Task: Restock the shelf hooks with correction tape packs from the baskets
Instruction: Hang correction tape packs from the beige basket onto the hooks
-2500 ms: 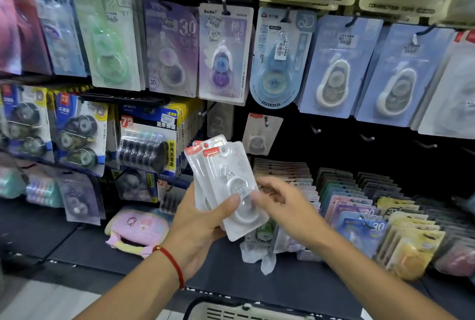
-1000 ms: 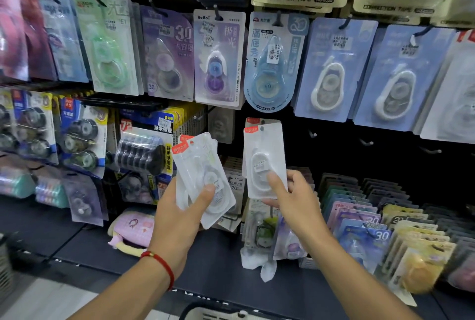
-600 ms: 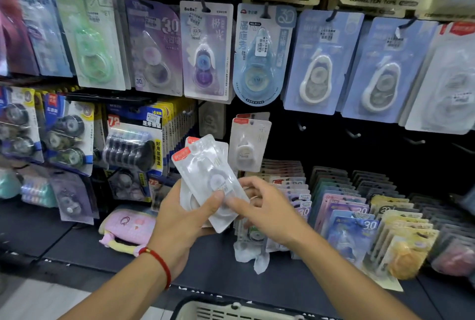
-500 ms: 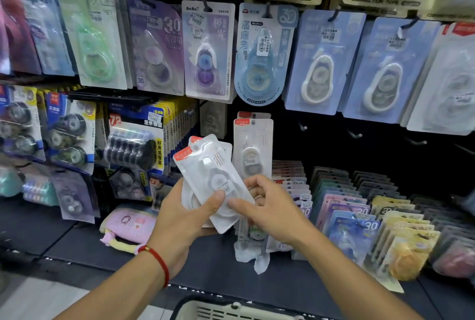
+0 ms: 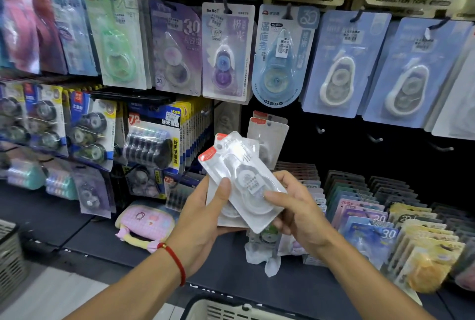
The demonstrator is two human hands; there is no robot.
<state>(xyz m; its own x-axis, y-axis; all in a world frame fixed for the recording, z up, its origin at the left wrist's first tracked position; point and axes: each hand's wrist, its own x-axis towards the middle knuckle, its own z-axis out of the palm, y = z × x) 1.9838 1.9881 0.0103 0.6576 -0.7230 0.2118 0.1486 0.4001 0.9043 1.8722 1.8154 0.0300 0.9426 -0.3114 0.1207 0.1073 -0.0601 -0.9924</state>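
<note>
Centrally, the left hand (image 5: 205,217) grips a fanned stack of white correction tape packs (image 5: 226,206), while the right hand (image 5: 298,214) pinches the front pack (image 5: 244,181) by its right edge.

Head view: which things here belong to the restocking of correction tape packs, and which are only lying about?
Belong to the job:
- white packs held by left hand and right hand
- same packs already hung on a hook
- empty hooks
- basket at the bottom edge

Lying about:
- pink pouch on the shelf
- crumpled wrapper
- black tape rolls pack
</note>
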